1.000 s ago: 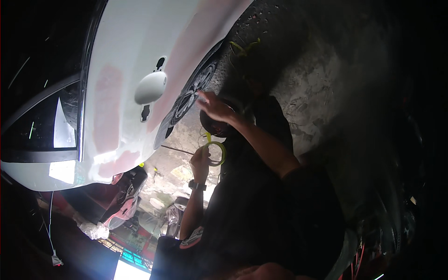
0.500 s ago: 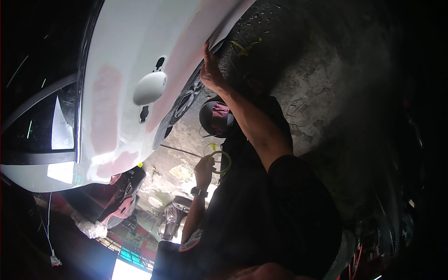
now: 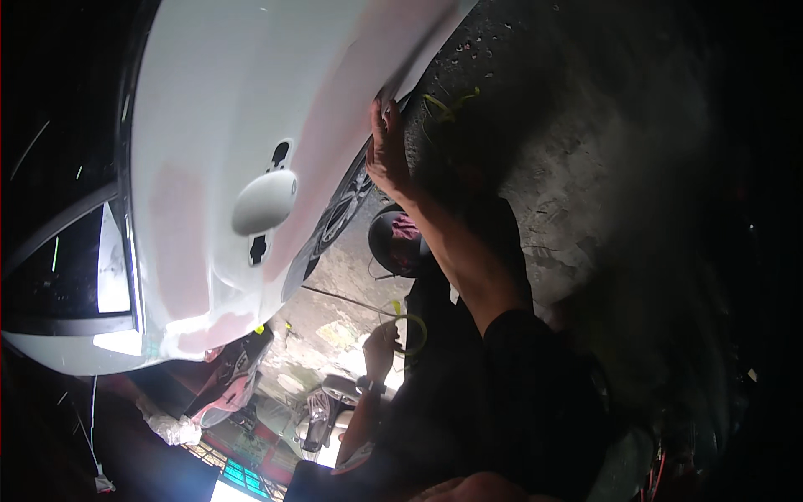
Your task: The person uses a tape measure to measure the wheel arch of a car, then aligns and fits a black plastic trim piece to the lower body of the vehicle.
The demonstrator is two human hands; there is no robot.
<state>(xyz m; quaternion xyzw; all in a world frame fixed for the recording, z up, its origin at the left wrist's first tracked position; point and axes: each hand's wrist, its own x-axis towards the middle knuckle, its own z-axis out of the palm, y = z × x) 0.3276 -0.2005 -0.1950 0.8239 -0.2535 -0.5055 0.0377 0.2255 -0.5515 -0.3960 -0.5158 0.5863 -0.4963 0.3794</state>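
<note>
My right hand (image 3: 388, 159) reaches up to the lower edge of a white car body panel (image 3: 205, 109). Its fingers are stretched out and slightly apart, with the fingertips at the panel's edge; nothing shows in them. Lower down, my left hand (image 3: 381, 347), with a watch (image 3: 370, 385) on the wrist, is closed on a roll of tape (image 3: 424, 335), a thin yellow-green ring. Pinkish sanded-looking patches (image 3: 177, 243) mark the panel around its white door handle (image 3: 264, 203).
A car wheel (image 3: 341, 209) shows under the panel. Beside it stands a dark bucket (image 3: 381, 244) with a reddish cloth (image 3: 406, 226) inside. Yellow-green strips (image 3: 452, 107) lie on the rough floor (image 3: 552, 209). A red-and-dark vehicle part (image 3: 230, 381) and whitish crumpled plastic (image 3: 174, 428) are at lower left.
The view has shifted, so the car and both hands sit lower in the picture. My right hand's fingers look more spread at the panel's edge. My left hand still holds the tape.
</note>
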